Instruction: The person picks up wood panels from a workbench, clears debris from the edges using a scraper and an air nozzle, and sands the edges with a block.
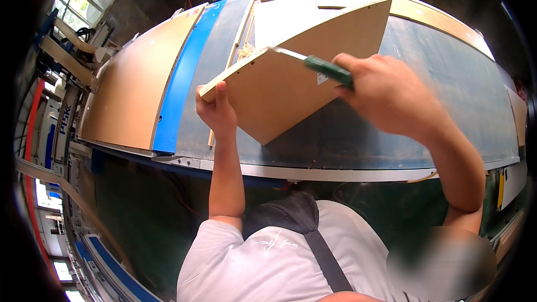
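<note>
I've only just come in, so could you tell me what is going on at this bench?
A person is working on a triangular wooden panel held tilted above a dark work table. The left hand grips the panel's near corner. The right hand holds a green-handled tool, its metal blade lying along the panel's upper edge. A larger wooden board and a blue strip lie on the table to the left.

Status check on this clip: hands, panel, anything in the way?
Left hand grips wooden panel corner. Right hand holds green-handled tool against panel edge. Nothing obstructing.
</note>
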{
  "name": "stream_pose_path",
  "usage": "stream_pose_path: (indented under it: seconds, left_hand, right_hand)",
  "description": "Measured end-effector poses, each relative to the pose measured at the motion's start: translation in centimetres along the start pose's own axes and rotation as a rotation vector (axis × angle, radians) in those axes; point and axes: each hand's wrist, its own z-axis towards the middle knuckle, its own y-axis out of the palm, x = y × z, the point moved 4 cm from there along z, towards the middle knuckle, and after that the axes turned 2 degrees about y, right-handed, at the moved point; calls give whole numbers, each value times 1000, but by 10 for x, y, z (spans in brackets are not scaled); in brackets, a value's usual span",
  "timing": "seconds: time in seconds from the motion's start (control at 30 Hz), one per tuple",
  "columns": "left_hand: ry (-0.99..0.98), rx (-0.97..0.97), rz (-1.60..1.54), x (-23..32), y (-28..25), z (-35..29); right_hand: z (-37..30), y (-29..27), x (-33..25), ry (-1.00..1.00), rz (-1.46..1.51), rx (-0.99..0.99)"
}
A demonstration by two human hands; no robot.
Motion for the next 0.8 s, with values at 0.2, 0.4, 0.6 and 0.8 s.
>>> stream_pose_path:
  seconds: [0.2, 0.4, 0.6, 0.8]
  left_hand:
    - [9, -36, -30, -1, -6, -2]
    - [20, -39, -52, 8, -4, -8]
    - [3, -62, 2, 1, -8, -7]
    - [-5, -66, 5, 8, -7, -15]
  right_hand:
    - [2, 10, -9, -53, 53, 10]
    - [-4, 5, -1, 17, 41, -50]
    - [-3, 10, -1, -13, 54, -2]
    - [-18, 14, -9, -71, 167, -111]
